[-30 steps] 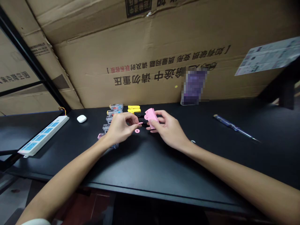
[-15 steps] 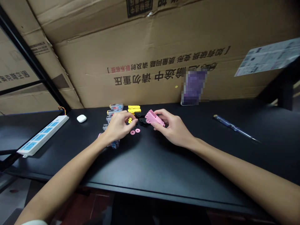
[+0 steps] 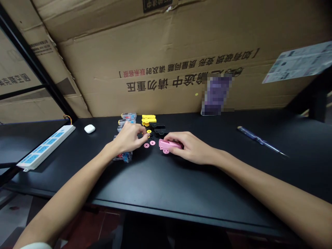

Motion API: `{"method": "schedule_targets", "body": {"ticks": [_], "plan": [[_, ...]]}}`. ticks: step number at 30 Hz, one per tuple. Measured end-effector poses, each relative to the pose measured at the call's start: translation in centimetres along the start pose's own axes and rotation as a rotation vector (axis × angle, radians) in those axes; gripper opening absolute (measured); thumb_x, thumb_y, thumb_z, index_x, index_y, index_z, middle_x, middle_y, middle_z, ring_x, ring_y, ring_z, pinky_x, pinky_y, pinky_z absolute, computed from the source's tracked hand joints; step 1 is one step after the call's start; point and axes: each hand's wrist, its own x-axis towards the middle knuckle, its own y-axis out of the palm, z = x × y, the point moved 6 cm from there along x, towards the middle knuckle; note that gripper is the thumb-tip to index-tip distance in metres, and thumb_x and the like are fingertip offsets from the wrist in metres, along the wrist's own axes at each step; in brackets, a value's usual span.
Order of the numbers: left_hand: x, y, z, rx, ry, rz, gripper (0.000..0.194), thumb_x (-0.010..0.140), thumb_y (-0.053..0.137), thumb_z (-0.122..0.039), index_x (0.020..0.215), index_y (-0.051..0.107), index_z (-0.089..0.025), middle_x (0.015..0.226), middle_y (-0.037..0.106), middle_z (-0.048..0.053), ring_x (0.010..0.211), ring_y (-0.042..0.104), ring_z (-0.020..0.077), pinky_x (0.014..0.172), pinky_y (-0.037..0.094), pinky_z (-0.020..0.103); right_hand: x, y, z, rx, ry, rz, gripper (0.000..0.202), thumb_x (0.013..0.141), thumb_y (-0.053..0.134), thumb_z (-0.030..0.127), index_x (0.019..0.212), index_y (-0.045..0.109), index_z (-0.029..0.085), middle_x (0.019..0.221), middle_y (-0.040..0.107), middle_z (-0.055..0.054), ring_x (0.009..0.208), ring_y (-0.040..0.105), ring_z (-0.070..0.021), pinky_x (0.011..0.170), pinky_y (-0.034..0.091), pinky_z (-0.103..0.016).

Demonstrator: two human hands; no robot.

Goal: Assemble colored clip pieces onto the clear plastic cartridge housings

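Note:
My right hand (image 3: 192, 147) is wrapped around a pink plastic toy-car body (image 3: 169, 145), held low over the black table with a pink wheel (image 3: 166, 151) showing at its lower edge. To the left hovers my left hand (image 3: 131, 138), thumb and index finger curved and slightly apart, beside a yellow ring (image 3: 149, 131). Just right of the left thumb lie two flat pink rings (image 3: 152, 143). Black rings between the hands are partly hidden. Behind them are yellow toy-car bodies (image 3: 148, 121) and black toy-car bodies (image 3: 160, 132).
Clear-wrapped parts (image 3: 129, 116) form a column behind and under the left forearm. A white power strip (image 3: 48, 147) and a small white case (image 3: 89, 129) lie left. A screwdriver (image 3: 260, 140) lies right. A large cardboard box (image 3: 103, 100) backs the table, with a blurred purple phone-like object (image 3: 216, 97) against it.
My right hand has lowered the pink car body and turned it level, so a wheel shows beneath. My left hand has shifted slightly left, its fingers still curved.

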Motion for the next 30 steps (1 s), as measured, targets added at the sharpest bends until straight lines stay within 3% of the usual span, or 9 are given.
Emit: {"method": "schedule_targets", "body": {"ticks": [7, 10, 14, 18, 23, 30], "plan": [[-0.4, -1.8, 0.1, -0.295, -0.06, -0.246, 0.036, 0.087, 0.058, -0.036, 0.058, 0.051, -0.017, 0.048, 0.031, -0.007, 0.047, 0.025, 0.0071, 0.048, 0.021, 0.024, 0.0, 0.1, 0.2, -0.071, -0.031, 0.031, 0.017, 0.085, 0.056, 0.026, 0.092, 0.069, 0.018, 0.078, 0.07, -0.004, 0.061, 0.056, -0.0153, 0.06, 0.039, -0.028], [-0.5, -2.3, 0.2, -0.325, -0.064, -0.278, 0.038, 0.087, 0.059, -0.039, 0.058, 0.05, -0.017, 0.049, 0.031, -0.007, 0.046, 0.025, 0.0069, 0.048, 0.022, 0.023, 0.0, 0.1, -0.1, -0.086, -0.021, 0.026, 0.017, 0.086, 0.057, 0.027, 0.094, 0.069, 0.018, 0.08, 0.071, -0.004, 0.063, 0.057, -0.0158, 0.06, 0.039, -0.028], [-0.2, -1.2, 0.5, -0.153, -0.066, -0.05, 0.032, 0.088, 0.058, -0.033, 0.061, 0.061, -0.016, 0.049, 0.05, -0.003, 0.045, 0.041, 0.0087, 0.05, 0.029, 0.023, 0.0, 0.3, -0.1, -0.063, -0.02, 0.021, 0.019, 0.089, 0.057, 0.032, 0.095, 0.069, 0.018, 0.077, 0.07, -0.003, 0.063, 0.058, -0.0157, 0.06, 0.039, -0.028], [-0.3, 0.5, 0.4, 0.02, -0.016, 0.151, 0.016, 0.085, 0.061, -0.022, 0.076, 0.074, -0.017, 0.065, 0.069, 0.004, 0.056, 0.058, 0.0142, 0.057, 0.038, 0.025, 0.0, 0.6, -0.1, -0.037, -0.007, 0.025, 0.02, 0.09, 0.056, 0.034, 0.094, 0.068, 0.018, 0.077, 0.069, -0.002, 0.062, 0.057, -0.0154, 0.06, 0.04, -0.028], [-0.5, 1.6, -0.4, 0.171, 0.082, 0.201, 0.019, 0.084, 0.059, -0.013, 0.078, 0.076, -0.018, 0.075, 0.073, 0.008, 0.069, 0.065, 0.02, 0.067, 0.043, 0.029, 0.0, 0.6, 0.0, -0.09, -0.081, -0.066, 0.014, 0.086, 0.06, 0.03, 0.091, 0.067, 0.018, 0.092, 0.066, -0.008, 0.079, 0.06, -0.02, 0.072, 0.046, -0.032], [-1.0, 1.4, -0.9, 0.172, 0.089, 0.242, 0.019, 0.087, 0.061, -0.03, 0.084, 0.077, -0.018, 0.071, 0.072, 0.008, 0.064, 0.066, 0.0216, 0.062, 0.043, 0.029, 0.0, 1.2, 0.5, -0.097, -0.071, -0.048, 0.013, 0.087, 0.06, 0.03, 0.087, 0.066, 0.018, 0.084, 0.066, -0.006, 0.074, 0.058, -0.0192, 0.067, 0.043, -0.031]]}}
